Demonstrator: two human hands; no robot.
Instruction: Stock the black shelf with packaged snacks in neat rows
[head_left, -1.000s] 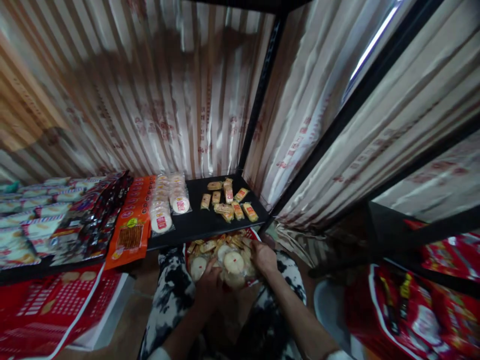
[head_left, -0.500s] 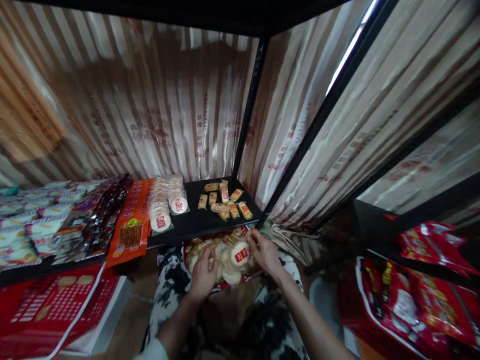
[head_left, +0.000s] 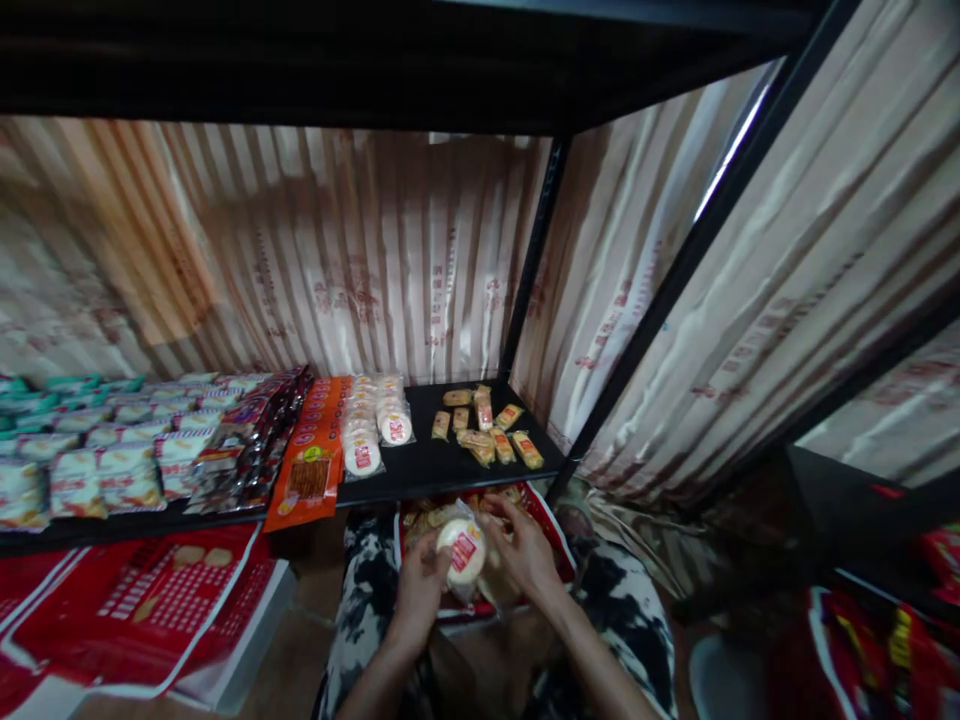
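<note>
Between my hands is a clear packet of round white crackers (head_left: 463,552) with a red label, tilted with its face toward me. My left hand (head_left: 420,590) is closed on the packet's left side. At its upper right edge, the bent fingers of my right hand (head_left: 527,548) grip the wrapper; the fingertips are partly hidden. Both hands are over an open red container (head_left: 556,525) with a pale rim, resting at my lap. More small wrapped snacks (head_left: 429,515) lie inside it, partly covered by my hands.
Just beyond the container runs a black shelf (head_left: 412,480). It bears small yellow-wrapped snacks (head_left: 480,445), similar cracker packets (head_left: 375,425), an orange bag (head_left: 309,470), dark packets (head_left: 251,450) and pale packets (head_left: 127,475). A black post (head_left: 536,250) rises behind. Red packaging (head_left: 180,600) is low on the left.
The camera view has shifted, so the shelf appears further right and lower. The cracker packet has moved toward my left hand and turned its face toward me.
</note>
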